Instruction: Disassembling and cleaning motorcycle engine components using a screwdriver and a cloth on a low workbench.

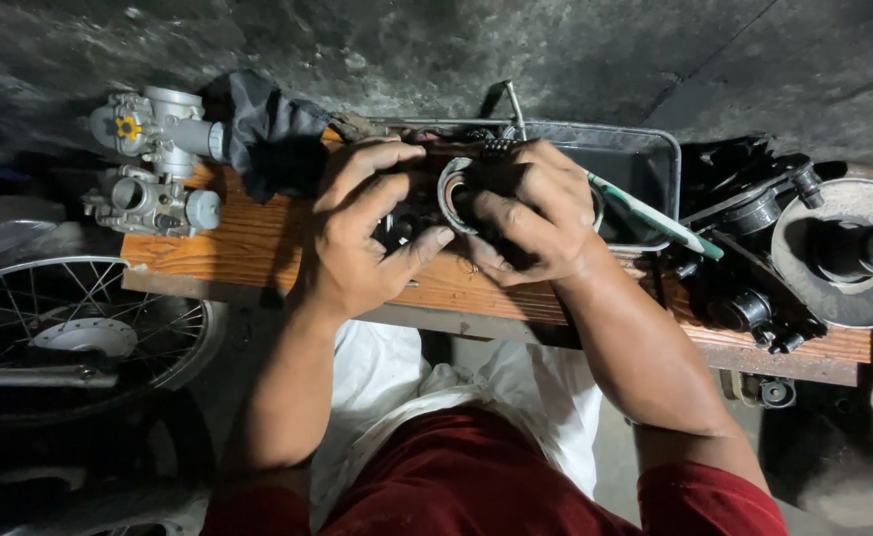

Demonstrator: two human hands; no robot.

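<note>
**Holding a dark metal part with both hands**

Holding tight, the left hand [357, 233] and the right hand [531, 213] wrap around a dark engine part [434, 203]. Only the head view shows this. The part sits just above a wooden bench [248, 243], right in front of a metal tray [655, 149]. The left hand's fingers curl over the top of the part and its thumb presses from below. The right hand's fingers close around the other side, next to a shiny metal ring [448, 189] on the part. Most of the part is hidden under the hands.

It looks like hard metal, so it is likely heavy and will not bend. It looks dark and maybe oily, so it could slip. Gripping it at both ends, as now, seems safest.

Two silver carburettors [153, 164] stand at the left end of the bench, beside a black cloth [268, 134]. More dark parts [754, 268] lie at the right end. A spoked wheel [69, 318] sits lower left.
</note>
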